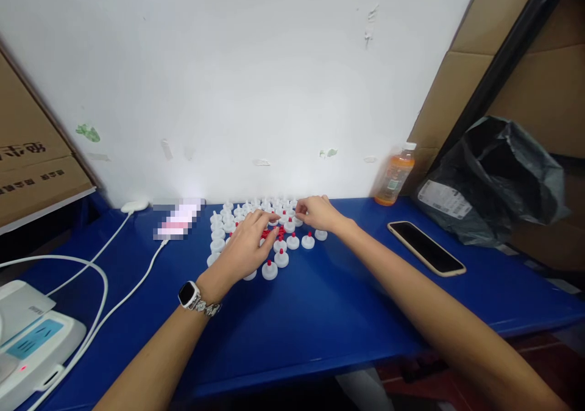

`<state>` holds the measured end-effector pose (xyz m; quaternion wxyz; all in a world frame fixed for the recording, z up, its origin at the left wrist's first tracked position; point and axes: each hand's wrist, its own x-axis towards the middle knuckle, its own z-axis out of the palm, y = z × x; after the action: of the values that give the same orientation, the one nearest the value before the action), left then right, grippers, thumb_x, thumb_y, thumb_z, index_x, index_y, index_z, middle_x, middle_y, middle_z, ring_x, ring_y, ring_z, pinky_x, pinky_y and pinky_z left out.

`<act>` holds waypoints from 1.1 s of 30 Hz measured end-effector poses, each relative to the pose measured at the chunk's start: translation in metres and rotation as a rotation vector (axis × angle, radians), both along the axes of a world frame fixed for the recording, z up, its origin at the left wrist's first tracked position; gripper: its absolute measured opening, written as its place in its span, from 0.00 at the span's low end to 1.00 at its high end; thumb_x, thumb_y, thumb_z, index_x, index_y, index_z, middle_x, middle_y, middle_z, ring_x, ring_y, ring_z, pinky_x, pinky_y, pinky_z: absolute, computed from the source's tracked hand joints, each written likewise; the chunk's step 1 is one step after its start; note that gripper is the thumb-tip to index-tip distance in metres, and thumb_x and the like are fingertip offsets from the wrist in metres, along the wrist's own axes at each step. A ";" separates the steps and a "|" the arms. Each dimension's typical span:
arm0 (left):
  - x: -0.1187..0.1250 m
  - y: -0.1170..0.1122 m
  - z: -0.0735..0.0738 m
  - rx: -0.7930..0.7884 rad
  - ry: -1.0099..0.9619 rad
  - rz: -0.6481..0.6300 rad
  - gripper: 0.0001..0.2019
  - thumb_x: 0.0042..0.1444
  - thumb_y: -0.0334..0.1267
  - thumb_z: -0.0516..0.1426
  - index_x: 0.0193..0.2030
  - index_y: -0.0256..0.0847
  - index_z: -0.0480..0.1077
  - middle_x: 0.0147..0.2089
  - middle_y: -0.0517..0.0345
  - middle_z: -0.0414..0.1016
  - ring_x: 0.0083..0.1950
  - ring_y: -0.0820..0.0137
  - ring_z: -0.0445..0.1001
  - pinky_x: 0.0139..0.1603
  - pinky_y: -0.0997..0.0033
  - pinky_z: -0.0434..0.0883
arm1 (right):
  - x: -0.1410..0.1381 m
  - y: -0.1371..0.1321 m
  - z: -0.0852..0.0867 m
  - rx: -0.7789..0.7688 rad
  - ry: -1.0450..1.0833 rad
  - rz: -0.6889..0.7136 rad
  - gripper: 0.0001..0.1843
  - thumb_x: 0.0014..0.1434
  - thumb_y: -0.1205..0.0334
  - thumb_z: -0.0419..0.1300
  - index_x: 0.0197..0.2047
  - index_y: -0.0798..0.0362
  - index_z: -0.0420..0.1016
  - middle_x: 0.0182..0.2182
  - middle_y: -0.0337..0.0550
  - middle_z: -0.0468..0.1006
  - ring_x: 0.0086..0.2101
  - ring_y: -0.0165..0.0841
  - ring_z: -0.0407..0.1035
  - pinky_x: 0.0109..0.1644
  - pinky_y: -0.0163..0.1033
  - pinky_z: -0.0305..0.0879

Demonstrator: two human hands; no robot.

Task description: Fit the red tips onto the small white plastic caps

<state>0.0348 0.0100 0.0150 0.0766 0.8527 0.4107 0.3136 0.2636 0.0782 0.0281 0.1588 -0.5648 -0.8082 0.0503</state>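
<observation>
White nozzle caps (269, 271) stand in a cluster on the blue table, many with a small red tip on top and others at the back and left with bare white nozzles. Over the left side of the cluster reaches my left hand (247, 246), its thumb and fingers apart around a small heap of loose red tips (267, 234). A watch (188, 295) is on that wrist. At the right rear of the cluster, the fingers of my right hand (320, 213) are pinched at a white nozzle cap (298, 221), partly hidden by them.
A phone (427, 248) lies on the right, near a grey plastic bag (493, 179) and an orange drink bottle (395, 176). To the left are a lit screen (180, 219), white cables and a power strip (41, 350). A white wall (274, 82) rises behind the table (320, 319).
</observation>
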 end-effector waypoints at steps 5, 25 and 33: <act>0.005 -0.007 0.005 0.066 -0.041 0.009 0.18 0.67 0.45 0.52 0.61 0.45 0.62 0.57 0.50 0.68 0.59 0.58 0.67 0.59 0.53 0.66 | -0.010 -0.039 0.014 0.071 0.469 0.150 0.07 0.60 0.61 0.59 0.37 0.54 0.76 0.33 0.41 0.81 0.33 0.31 0.71 0.41 0.37 0.61; -0.017 0.006 -0.013 -0.042 0.001 -0.032 0.14 0.68 0.41 0.47 0.56 0.40 0.64 0.52 0.46 0.70 0.56 0.57 0.69 0.58 0.52 0.68 | -0.052 -0.044 -0.005 0.012 -0.195 0.120 0.06 0.57 0.65 0.60 0.30 0.52 0.78 0.32 0.48 0.80 0.44 0.44 0.67 0.51 0.49 0.52; -0.012 -0.001 -0.016 -0.115 -0.044 -0.011 0.25 0.68 0.45 0.47 0.69 0.41 0.52 0.61 0.41 0.66 0.63 0.54 0.67 0.61 0.49 0.68 | -0.052 -0.051 -0.007 -0.126 0.920 0.188 0.12 0.59 0.52 0.62 0.35 0.53 0.73 0.28 0.41 0.78 0.29 0.32 0.70 0.37 0.39 0.64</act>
<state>0.0232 0.0088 -0.0011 0.1362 0.8420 0.4217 0.3077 0.2114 0.0269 0.0210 0.4607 -0.4169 -0.6968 0.3583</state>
